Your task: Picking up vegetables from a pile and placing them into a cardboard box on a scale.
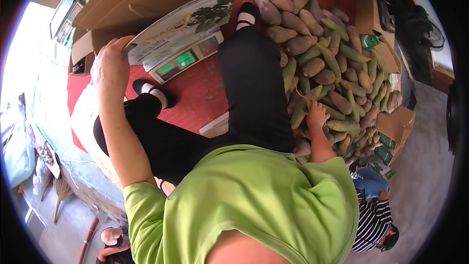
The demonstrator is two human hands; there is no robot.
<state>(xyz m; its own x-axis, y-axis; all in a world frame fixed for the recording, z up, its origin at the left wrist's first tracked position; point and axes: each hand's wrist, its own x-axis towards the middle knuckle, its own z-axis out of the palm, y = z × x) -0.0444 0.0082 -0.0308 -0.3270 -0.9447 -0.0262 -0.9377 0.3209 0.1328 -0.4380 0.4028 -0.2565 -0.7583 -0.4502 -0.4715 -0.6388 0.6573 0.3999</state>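
Observation:
My left hand (112, 62) grips the near left edge of a printed cardboard carton (168, 36), fingers hidden behind it. The carton, with yellow rope handles, sits tilted on a weighing scale (175, 63) with a lit green display. On the right, my right hand (317, 116) rests on a heap of root vegetables, its fingers slightly apart. Closest to it is a long green root (299, 113), touching or nearly touching the fingers. Other roots in the heap are reddish-brown, such as a thick one (299, 45) farther up.
Red matting (200, 88) lies under the scale and my feet. Open cardboard boxes (394, 123) border the heap on the right. A second scale (66, 22) stands at the far left. A broom (61, 193) is at the lower left. A person in stripes (373, 222) is at the lower right, another person (115, 242) lower left.

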